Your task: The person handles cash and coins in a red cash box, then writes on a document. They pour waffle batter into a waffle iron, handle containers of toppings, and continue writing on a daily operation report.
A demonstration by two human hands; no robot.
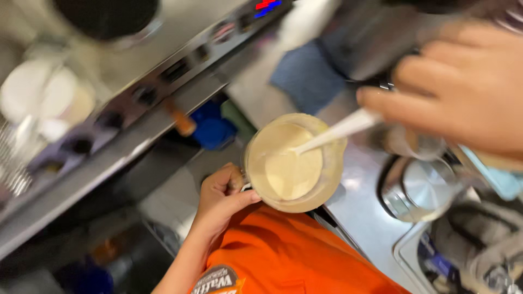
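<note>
The left hand [220, 198] is gripping the handle of a clear pitcher [294, 162] of pale creamy liquid, holding it level just off the steel surface [354, 207]; the right hand [463, 87] is pinching a white spoon [340, 129], its tip dipping into the liquid.

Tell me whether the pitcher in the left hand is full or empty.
Nearly full: the pitcher holds pale creamy liquid close to its rim, with a white spoon dipped in.
</note>
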